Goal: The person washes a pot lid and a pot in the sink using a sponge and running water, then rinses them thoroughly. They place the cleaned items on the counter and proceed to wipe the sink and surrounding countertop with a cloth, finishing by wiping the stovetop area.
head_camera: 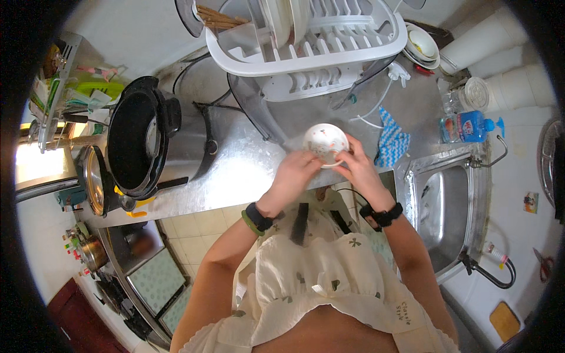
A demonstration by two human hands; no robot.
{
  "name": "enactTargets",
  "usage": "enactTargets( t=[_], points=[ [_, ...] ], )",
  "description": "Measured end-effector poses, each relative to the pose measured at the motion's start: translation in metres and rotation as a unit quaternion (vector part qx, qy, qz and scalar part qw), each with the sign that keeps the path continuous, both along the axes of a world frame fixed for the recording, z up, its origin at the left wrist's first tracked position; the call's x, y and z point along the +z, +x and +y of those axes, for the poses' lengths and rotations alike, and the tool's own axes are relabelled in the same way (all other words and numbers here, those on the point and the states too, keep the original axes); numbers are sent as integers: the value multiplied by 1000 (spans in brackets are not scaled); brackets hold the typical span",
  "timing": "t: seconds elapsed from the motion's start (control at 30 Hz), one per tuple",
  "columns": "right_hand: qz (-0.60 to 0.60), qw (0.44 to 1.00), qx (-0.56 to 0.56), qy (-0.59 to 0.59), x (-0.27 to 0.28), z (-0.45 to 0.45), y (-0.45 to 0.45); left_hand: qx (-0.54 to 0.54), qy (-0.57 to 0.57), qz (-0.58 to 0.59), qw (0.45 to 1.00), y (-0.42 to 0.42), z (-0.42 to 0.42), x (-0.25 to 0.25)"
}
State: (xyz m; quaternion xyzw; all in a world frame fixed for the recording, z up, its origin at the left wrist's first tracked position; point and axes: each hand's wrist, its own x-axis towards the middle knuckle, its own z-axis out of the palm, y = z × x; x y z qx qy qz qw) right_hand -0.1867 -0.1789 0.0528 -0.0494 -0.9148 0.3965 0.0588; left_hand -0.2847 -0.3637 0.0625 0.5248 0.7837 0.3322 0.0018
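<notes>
A small white bowl [324, 134] with an orange-and-dark pattern inside is tipped toward me above the steel counter's front edge. My right hand [359, 161] grips its right rim, fingertips reaching over the near edge. At the near left side, my left hand [298, 170] has its fingers together against or over the rim; motion blur hides whether they pinch anything. Something pale and translucent shows near the fingertips in the bowl, too unclear to name. To the right of the bowl lies a blue-and-white wavy-patterned cloth [392, 139].
A white dish rack [309, 66] holding plates and chopsticks stands behind the bowl. Left is a black cooker pot [137, 137]. At right are a blue pump bottle [470, 126], stacked bowls [423, 44] and a steel sink [441, 216]. A spray nozzle [398, 74] lies near the rack.
</notes>
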Motion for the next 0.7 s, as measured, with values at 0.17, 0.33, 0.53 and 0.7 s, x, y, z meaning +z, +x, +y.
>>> enactTargets(
  t=[0.17, 0.33, 0.53, 0.7],
  points=[
    [20, 985, -170, 17, 15, 38, 76, -35, 102, -32, 994, 3, 22, 31],
    [47, 837, -449, -308, -1, 90, 176, 10, 118, -2, 993, -16, 10, 43],
    [-66, 713, -272, -643, 20, 63, 137, 61, 100, -2, 993, -32, -16, 52],
    [-140, 705, -127, -684, 5, -7, -10, 84, 81, -17, 993, -31, -36, 52]
  ],
)
